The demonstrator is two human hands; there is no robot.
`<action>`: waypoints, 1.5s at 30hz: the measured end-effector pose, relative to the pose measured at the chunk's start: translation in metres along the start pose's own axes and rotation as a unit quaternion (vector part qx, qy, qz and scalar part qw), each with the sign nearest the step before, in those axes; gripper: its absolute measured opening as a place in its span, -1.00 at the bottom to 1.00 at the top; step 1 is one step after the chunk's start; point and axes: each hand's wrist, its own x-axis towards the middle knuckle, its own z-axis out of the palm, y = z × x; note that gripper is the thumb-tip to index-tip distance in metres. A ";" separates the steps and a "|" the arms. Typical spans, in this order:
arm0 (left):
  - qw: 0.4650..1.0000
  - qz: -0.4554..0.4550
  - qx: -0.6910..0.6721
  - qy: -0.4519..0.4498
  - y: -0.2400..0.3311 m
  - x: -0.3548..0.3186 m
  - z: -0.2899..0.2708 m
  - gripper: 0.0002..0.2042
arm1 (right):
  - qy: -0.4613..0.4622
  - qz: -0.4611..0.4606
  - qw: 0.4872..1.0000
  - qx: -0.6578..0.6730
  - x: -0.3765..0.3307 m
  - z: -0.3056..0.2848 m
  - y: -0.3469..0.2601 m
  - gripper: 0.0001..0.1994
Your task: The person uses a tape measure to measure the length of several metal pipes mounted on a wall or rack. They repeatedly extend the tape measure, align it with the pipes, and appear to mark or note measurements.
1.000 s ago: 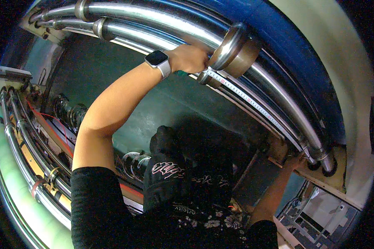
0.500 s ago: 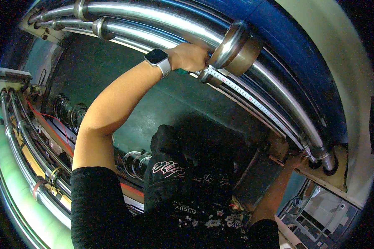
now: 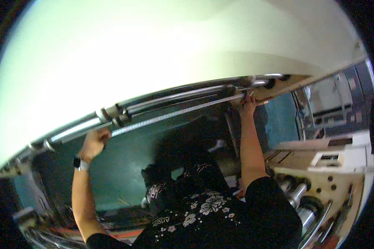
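Observation:
A long white tape measure (image 3: 174, 113) is pulled out straight between my two hands, below the metal shafts. My left hand (image 3: 96, 143), with a watch (image 3: 77, 163) at the wrist, is closed around its left end. What lies inside that palm is hidden. At the far right end, my right hand (image 3: 248, 103) has its fingers closed on the tape beside the machine's side plate. Motion blurs both hands somewhat. Just above the tape run a slim shiny shaft (image 3: 183, 96) and a collar (image 3: 108, 113) fitted on the shafts.
A large pale curved surface (image 3: 133, 54) fills the top. The side plate (image 3: 295, 81) closes the shafts' right end. Green floor (image 3: 124, 178) shows beneath the tape. More rollers (image 3: 297, 195) stand at lower right. A blue-green floor area (image 3: 280, 120) lies right of my right arm.
The view has swung, so the pale surface now fills the top. My left hand has come off the large collar and sits below the shafts, away from them. The tape stays stretched.

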 end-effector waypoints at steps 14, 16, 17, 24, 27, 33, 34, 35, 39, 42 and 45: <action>0.989 0.122 0.083 0.013 0.016 0.025 -0.063 -0.90 | 0.082 -0.134 0.983 -0.096 0.023 0.069 -0.069 -0.84; 0.997 0.021 0.076 -0.018 0.034 0.024 -0.073 -0.89 | 0.028 -0.130 0.987 -0.090 0.020 0.067 -0.061 -0.76; 0.991 0.042 0.130 0.007 0.026 0.023 -0.075 -0.85 | 0.010 -0.093 0.995 -0.037 0.027 0.066 -0.056 -0.78; 0.954 0.009 0.248 0.166 0.016 0.016 -0.086 -0.61 | -0.106 -0.189 0.908 -0.359 0.071 0.013 -0.030 -0.62; 0.948 0.044 0.235 0.211 0.051 0.032 -0.088 -0.62 | -0.068 -0.341 0.480 -0.805 0.088 -0.027 -0.058 -0.55; 0.972 0.133 0.136 0.137 0.031 0.026 -0.100 -0.52 | -0.118 -0.185 0.623 -0.751 0.116 -0.034 -0.051 -0.54; 0.970 0.133 0.144 0.142 0.025 0.024 -0.098 -0.51 | -0.141 -0.146 0.819 -0.537 0.112 -0.030 -0.047 -0.56; 0.968 0.137 0.149 0.148 0.024 0.024 -0.096 -0.50 | -0.148 -0.093 0.944 -0.281 0.108 -0.027 -0.050 -0.57; 0.966 0.150 0.152 0.147 0.025 0.033 -0.096 -0.46 | -0.112 -0.276 0.776 -0.556 0.087 -0.018 -0.055 -0.59; 0.987 0.117 -0.065 0.088 0.013 0.040 -0.093 -0.43 | -0.113 -0.300 0.775 -0.544 0.079 -0.012 -0.057 -0.60; 0.966 0.191 -0.014 0.174 0.006 0.046 -0.088 -0.53 | -0.123 -0.335 0.751 -0.556 0.080 -0.012 -0.058 -0.62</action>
